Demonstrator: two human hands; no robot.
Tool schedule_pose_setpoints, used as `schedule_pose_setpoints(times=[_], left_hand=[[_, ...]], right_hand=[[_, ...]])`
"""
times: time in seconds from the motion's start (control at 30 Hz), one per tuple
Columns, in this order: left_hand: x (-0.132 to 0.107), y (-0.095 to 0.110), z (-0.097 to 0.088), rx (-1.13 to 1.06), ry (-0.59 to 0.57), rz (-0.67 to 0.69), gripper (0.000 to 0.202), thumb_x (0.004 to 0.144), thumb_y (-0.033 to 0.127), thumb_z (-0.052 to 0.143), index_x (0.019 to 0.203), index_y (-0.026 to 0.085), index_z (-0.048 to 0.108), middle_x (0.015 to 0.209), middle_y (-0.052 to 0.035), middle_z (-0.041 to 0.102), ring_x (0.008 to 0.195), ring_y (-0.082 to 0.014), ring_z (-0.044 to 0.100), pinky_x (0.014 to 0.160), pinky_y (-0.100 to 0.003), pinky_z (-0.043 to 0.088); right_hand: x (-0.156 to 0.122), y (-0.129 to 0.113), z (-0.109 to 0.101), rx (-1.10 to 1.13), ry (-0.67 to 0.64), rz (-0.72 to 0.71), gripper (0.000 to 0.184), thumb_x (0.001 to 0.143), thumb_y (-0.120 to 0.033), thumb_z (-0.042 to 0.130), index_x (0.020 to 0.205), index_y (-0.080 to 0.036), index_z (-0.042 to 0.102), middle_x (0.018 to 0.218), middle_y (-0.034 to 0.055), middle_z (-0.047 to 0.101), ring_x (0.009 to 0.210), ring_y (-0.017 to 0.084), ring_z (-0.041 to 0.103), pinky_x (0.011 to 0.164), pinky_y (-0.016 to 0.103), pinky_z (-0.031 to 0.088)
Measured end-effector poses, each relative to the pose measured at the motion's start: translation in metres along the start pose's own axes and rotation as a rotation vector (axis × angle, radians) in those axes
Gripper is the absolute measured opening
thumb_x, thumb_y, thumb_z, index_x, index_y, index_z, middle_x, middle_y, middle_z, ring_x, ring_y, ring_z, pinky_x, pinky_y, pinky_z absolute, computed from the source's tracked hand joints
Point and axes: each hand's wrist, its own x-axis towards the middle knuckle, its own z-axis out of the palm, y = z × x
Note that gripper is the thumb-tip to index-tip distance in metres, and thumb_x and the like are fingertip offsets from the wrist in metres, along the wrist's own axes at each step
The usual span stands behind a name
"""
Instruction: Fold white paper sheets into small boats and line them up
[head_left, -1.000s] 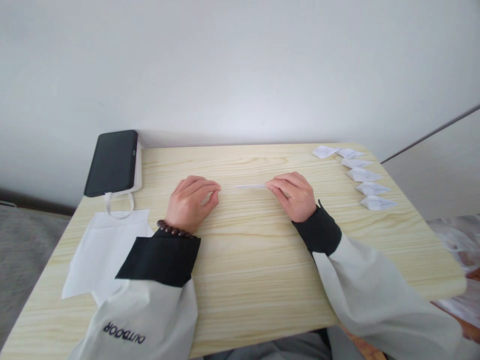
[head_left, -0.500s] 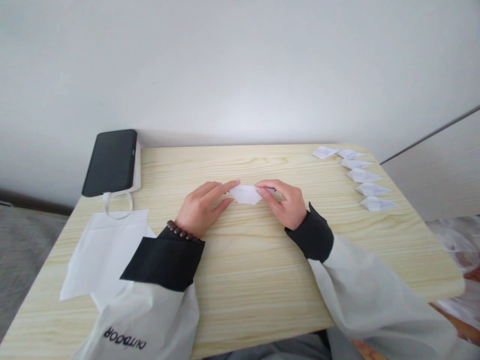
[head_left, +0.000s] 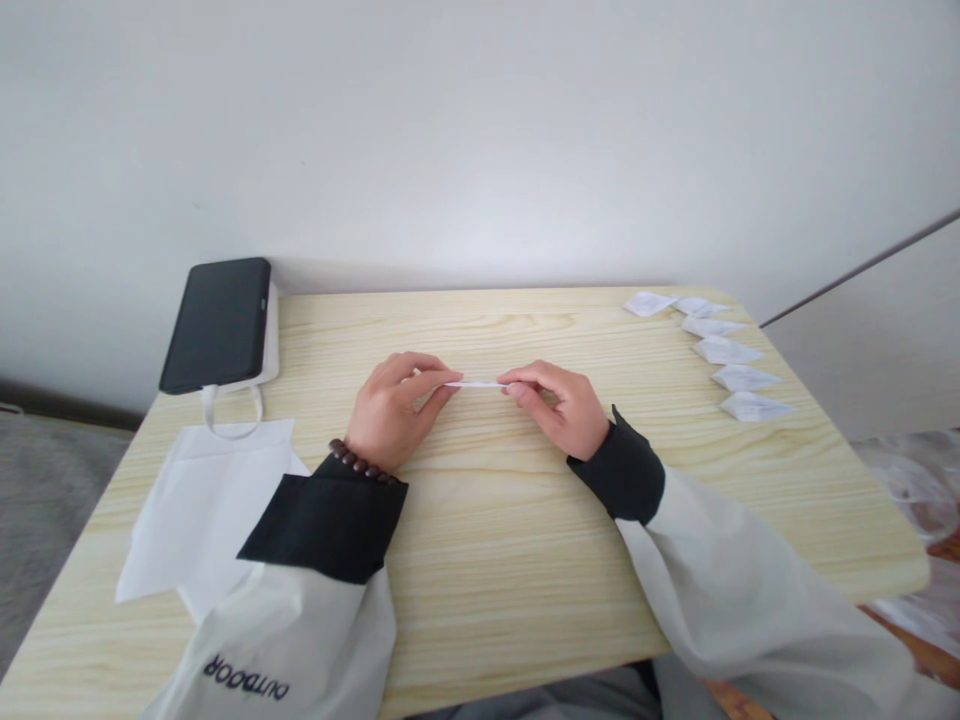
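Between my two hands a folded piece of white paper point(head_left: 478, 384) shows edge-on as a thin strip. My left hand point(head_left: 397, 408) pinches its left end between thumb and fingers. At the right end, the thumb and fingertips of my right hand point(head_left: 559, 405) are closed on it. Both ends are partly hidden by the fingers. Several small folded white paper shapes point(head_left: 727, 350), pointed at their ends, lie in a column at the table's far right.
White paper sheets point(head_left: 210, 500) lie on the left of the wood-grain table point(head_left: 495, 560), partly under my left sleeve. Behind them a black tablet-like device point(head_left: 217, 325) rests on a white box with a white strap point(head_left: 232, 432). A pale wall point(head_left: 480, 140) rises behind the table.
The folded paper has turned from showing its broad face to showing its thin edge. Both hands still grip its ends, and my right hand has shifted slightly left.
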Motion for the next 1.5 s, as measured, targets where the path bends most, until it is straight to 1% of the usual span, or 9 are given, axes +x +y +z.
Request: schedule_pose_setpoints(times=[0.17,0.37,0.53,0.7,0.97,1.1,1.17,1.27,1.5], left_hand=[[0.003,0.008,0.002,0.124,-0.003,0.065,0.019,0.081,0.030,0.064,0.098,0.023,0.067,0.088,-0.0049,0.067,0.084,-0.0209,0.059,0.074,-0.036,0.046],[0.003,0.015,0.002,-0.065,-0.080,0.105,0.011,0.088,0.023,0.053,0.087,0.018,0.063,0.083,-0.0046,0.064,0.078,-0.0150,0.060,0.071,-0.028,0.050],[0.003,0.011,0.000,-0.049,-0.035,0.109,0.012,0.088,0.017,0.051,0.087,0.018,0.062,0.085,-0.0047,0.063,0.080,-0.0141,0.060,0.072,-0.026,0.051],[0.003,0.012,0.000,-0.031,-0.026,0.141,0.012,0.087,0.012,0.052,0.090,0.018,0.062,0.087,-0.0047,0.065,0.082,-0.0145,0.060,0.075,-0.027,0.051],[0.002,0.015,0.003,-0.063,-0.067,0.178,0.014,0.086,0.012,0.053,0.096,0.017,0.061,0.089,-0.0048,0.064,0.083,-0.0140,0.061,0.075,-0.025,0.052],[0.002,0.016,0.003,-0.047,-0.030,0.193,0.016,0.085,0.010,0.054,0.096,0.018,0.062,0.089,-0.0046,0.065,0.082,-0.0138,0.061,0.074,-0.025,0.051],[0.003,0.018,0.001,-0.051,-0.001,0.161,0.017,0.084,0.009,0.054,0.096,0.017,0.063,0.089,-0.0047,0.065,0.082,-0.0135,0.062,0.074,-0.025,0.051],[0.004,0.024,-0.002,-0.145,0.031,0.034,0.015,0.082,0.010,0.056,0.094,0.016,0.063,0.088,-0.0043,0.067,0.079,-0.0125,0.062,0.072,-0.023,0.050],[0.003,0.028,0.000,-0.513,-0.068,-0.397,0.019,0.078,0.027,0.064,0.091,0.014,0.066,0.085,-0.0051,0.070,0.073,-0.0152,0.064,0.064,-0.025,0.051]], right_hand=[[-0.001,-0.006,0.008,-0.103,-0.001,-0.069,0.015,0.090,-0.024,0.049,0.091,-0.019,0.064,0.075,0.0009,0.070,0.068,0.011,0.064,0.064,0.022,0.050],[-0.004,-0.008,0.015,-0.054,0.021,-0.036,0.015,0.086,-0.030,0.057,0.098,-0.021,0.056,0.079,0.0002,0.070,0.063,0.010,0.063,0.063,0.022,0.051],[-0.006,-0.006,0.016,0.055,0.077,-0.001,0.015,0.085,-0.026,0.057,0.096,-0.022,0.047,0.086,0.0017,0.069,0.063,0.010,0.065,0.060,0.021,0.053],[-0.006,-0.008,0.015,0.045,0.057,-0.028,0.004,0.088,-0.024,0.051,0.090,-0.021,0.050,0.085,0.0030,0.069,0.067,0.011,0.067,0.062,0.022,0.055],[-0.007,-0.009,0.015,0.095,0.053,0.003,0.006,0.088,-0.022,0.052,0.093,-0.019,0.051,0.085,0.0043,0.067,0.070,0.011,0.067,0.059,0.021,0.055],[-0.008,-0.008,0.017,0.132,0.066,0.014,0.008,0.088,-0.022,0.053,0.095,-0.020,0.050,0.085,0.0034,0.067,0.068,0.011,0.067,0.057,0.020,0.056],[-0.009,-0.008,0.018,0.154,0.093,0.000,0.010,0.088,-0.021,0.052,0.098,-0.021,0.050,0.087,0.0030,0.068,0.066,0.010,0.067,0.054,0.019,0.056],[-0.009,-0.009,0.019,0.148,0.116,-0.044,0.011,0.089,-0.018,0.051,0.100,-0.021,0.052,0.090,0.0030,0.068,0.064,0.009,0.067,0.052,0.018,0.055],[-0.007,-0.008,0.016,0.067,0.159,-0.080,0.017,0.088,-0.016,0.053,0.103,-0.022,0.058,0.095,0.0030,0.066,0.065,0.008,0.065,0.050,0.016,0.055]])
